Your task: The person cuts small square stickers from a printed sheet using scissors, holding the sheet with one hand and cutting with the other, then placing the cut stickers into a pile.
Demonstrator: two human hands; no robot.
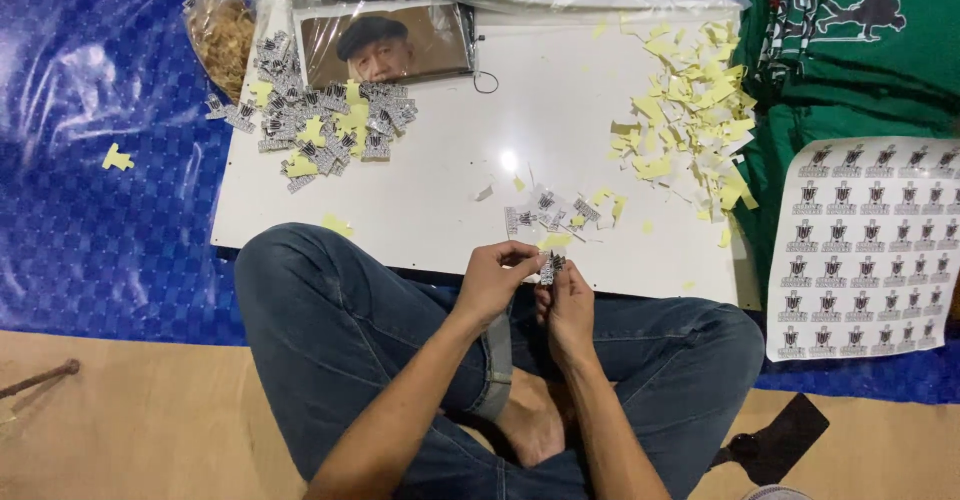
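Over the near edge of the white board (450, 190), seen from the head camera, the left hand (492, 282) and right hand (568, 305) meet above the crossed legs in jeans — both pinched shut on one small printed sticker (549, 265), the left fingertips seemingly pulling at its yellow backing. The step in hand looks like peeling; next it calls for a clean pull and a free spot to drop each piece. Just beyond the hands lies a small cluster of stickers (545, 210); a bigger pile of stickers (320, 125) sits far left, a heap of yellow scraps (690, 110) far right. An uncut sticker sheet (865, 245) rests on the green cloth (850, 70). Nothing blocks the hands.
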